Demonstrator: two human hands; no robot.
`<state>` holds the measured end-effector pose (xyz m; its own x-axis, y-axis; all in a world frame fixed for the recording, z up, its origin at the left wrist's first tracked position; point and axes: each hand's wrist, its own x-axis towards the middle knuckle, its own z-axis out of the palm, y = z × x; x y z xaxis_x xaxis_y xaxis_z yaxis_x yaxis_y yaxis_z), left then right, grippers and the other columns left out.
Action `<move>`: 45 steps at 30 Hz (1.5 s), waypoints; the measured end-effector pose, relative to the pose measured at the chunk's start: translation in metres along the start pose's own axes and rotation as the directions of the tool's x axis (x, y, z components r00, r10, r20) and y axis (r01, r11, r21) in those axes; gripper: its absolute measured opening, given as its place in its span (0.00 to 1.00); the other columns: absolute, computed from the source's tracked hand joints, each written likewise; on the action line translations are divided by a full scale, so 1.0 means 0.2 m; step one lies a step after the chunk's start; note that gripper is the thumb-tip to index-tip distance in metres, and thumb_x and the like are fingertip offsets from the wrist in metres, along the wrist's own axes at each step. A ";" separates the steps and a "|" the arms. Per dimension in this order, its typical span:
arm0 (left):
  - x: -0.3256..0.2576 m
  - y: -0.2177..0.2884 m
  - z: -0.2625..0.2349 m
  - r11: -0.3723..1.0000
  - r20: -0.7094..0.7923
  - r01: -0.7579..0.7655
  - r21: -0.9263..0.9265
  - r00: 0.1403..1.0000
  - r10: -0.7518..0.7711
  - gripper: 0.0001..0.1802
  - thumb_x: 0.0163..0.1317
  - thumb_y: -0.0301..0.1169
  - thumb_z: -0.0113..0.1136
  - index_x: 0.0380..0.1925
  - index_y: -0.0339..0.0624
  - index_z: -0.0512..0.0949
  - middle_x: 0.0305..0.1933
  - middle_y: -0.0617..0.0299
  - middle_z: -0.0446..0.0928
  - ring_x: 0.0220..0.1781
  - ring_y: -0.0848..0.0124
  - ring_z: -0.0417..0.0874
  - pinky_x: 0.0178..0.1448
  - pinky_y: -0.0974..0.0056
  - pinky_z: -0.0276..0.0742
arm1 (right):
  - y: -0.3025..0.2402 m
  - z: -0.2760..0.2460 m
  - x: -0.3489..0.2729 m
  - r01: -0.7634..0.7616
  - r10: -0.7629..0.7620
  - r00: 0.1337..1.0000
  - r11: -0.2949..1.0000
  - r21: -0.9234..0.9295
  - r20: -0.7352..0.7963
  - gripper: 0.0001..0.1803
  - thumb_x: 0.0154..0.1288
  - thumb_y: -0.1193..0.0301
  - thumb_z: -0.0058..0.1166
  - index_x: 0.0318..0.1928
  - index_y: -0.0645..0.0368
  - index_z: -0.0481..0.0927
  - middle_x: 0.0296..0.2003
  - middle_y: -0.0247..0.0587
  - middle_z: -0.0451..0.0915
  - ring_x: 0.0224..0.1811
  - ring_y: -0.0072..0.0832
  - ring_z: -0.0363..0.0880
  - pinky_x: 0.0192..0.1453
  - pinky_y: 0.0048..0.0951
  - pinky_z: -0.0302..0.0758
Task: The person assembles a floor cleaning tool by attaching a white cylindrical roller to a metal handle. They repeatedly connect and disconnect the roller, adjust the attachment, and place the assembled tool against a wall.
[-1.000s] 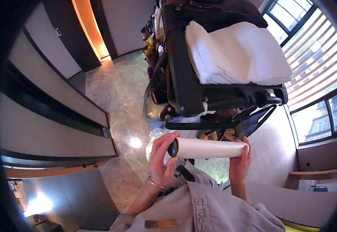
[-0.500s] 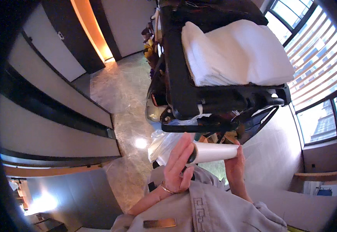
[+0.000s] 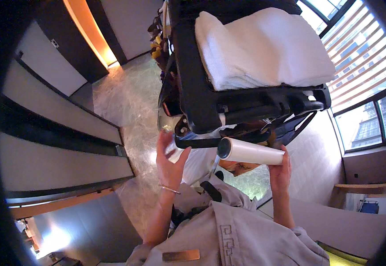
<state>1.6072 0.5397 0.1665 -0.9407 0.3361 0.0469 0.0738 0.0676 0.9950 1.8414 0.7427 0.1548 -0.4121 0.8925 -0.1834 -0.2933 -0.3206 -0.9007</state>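
My right hand [image 3: 280, 170] is closed round one end of a smooth white cylinder [image 3: 257, 151]. The cylinder lies nearly level in front of me, its dark round end pointing left; its exact kind I cannot tell. My left hand [image 3: 170, 165] is open and empty, fingers apart, close to the left end of the black cart handle [image 3: 202, 143]. Above the hands stands the black cart [image 3: 187, 77], with folded white towels [image 3: 264, 51] on its top. Below the handle hangs a clear plastic bag [image 3: 199, 164], partly hidden.
Several supplies hang on the cart's left side, among them something yellow [image 3: 156, 48]. Pale marble floor [image 3: 117, 99] runs along the left, beside grey wall panels [image 3: 64, 104]. A slatted window [image 3: 363, 48] is on the right, above a wooden ledge [image 3: 370, 188].
My left hand has come away from the cylinder's dark end and moved left, fingers spreading. The cylinder, still in my right hand, is slightly higher and its left end tilts up. The view has shifted slightly.
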 end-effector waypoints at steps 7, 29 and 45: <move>-0.06 -0.08 -0.04 0.990 0.242 0.084 -0.112 0.969 -0.055 0.16 0.54 0.15 0.57 0.45 0.33 0.76 0.43 0.58 0.79 0.45 0.72 0.80 0.49 0.69 0.78 | 0.03 0.14 -0.01 -0.006 0.007 1.000 0.999 -0.037 0.029 0.27 0.70 0.58 0.45 0.61 0.61 0.62 0.49 0.42 0.70 0.53 0.35 0.71 0.59 0.39 0.68; -0.33 0.02 -0.02 0.991 0.344 -0.125 0.045 0.933 0.102 0.26 0.49 0.16 0.61 0.52 0.36 0.73 0.50 0.50 0.77 0.48 0.64 0.81 0.51 0.65 0.78 | -0.01 -0.04 -0.04 -0.004 0.010 0.999 0.987 -0.161 0.039 0.25 0.70 0.59 0.44 0.61 0.61 0.64 0.46 0.42 0.72 0.50 0.30 0.72 0.58 0.35 0.69; -0.34 0.02 -0.03 0.969 0.358 -0.240 0.056 0.911 0.205 0.25 0.49 0.20 0.63 0.51 0.37 0.74 0.43 0.49 0.78 0.40 0.58 0.82 0.42 0.62 0.78 | -0.10 0.01 0.05 0.115 -0.086 0.985 0.975 -0.189 0.153 0.26 0.69 0.61 0.46 0.61 0.63 0.62 0.49 0.41 0.71 0.51 0.28 0.71 0.58 0.32 0.69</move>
<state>1.6694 0.5122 0.1675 -0.7232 0.6564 0.2147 0.3159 0.0379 0.9480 1.8424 0.7570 0.1719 -0.5122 0.8578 -0.0429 -0.1699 -0.1502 -0.9739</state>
